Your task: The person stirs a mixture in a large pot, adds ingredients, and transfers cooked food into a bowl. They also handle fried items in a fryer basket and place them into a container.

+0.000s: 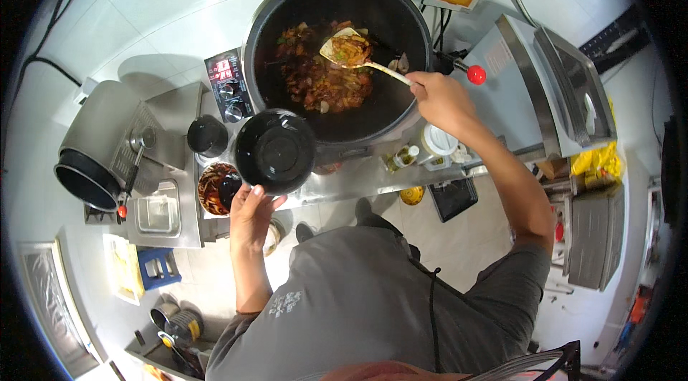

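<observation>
My right hand grips the handle of a pale spatula, whose blade carries saucy chopped food above a large black cooking pot. More cooked food in brown sauce lies on the pot's bottom. By its lower rim my left hand holds a black bowl, tilted with its inside showing and no food seen in it. The bowl is just outside the pot's near left edge. Below and left of it stands a container of dark red sauce, partly hidden by a dark object.
A control panel with knobs and a black cup stand left of the pot. White-lidded jars are at its lower right, near a red-knobbed lever. A steel tray is further left. A blue stool stands on the floor.
</observation>
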Tool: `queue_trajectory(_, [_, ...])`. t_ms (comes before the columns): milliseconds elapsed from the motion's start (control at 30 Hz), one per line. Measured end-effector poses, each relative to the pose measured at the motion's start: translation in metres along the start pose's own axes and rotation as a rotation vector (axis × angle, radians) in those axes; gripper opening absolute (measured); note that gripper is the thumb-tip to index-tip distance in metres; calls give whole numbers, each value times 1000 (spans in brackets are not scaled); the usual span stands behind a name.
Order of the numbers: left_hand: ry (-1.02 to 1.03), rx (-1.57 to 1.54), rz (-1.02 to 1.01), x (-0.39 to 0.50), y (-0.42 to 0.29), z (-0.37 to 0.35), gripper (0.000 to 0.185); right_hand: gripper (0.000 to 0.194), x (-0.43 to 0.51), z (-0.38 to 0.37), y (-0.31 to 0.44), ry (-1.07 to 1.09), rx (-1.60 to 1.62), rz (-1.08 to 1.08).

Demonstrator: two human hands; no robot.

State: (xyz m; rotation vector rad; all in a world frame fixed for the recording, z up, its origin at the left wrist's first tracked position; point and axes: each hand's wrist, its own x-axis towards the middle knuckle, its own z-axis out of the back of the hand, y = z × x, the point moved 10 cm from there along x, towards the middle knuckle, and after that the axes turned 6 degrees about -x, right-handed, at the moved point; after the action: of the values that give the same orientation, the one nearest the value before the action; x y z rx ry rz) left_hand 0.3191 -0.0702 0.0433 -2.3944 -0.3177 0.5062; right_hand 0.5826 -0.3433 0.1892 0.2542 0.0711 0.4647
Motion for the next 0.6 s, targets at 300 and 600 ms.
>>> queue_trajectory(300, [-90,119,-91,26,46,-102,32,26,12,70,-7,21,6,187])
queue_trajectory(600, [-63,95,-7,69,54,-126,35,27,-47,84,30,-161,-302,497])
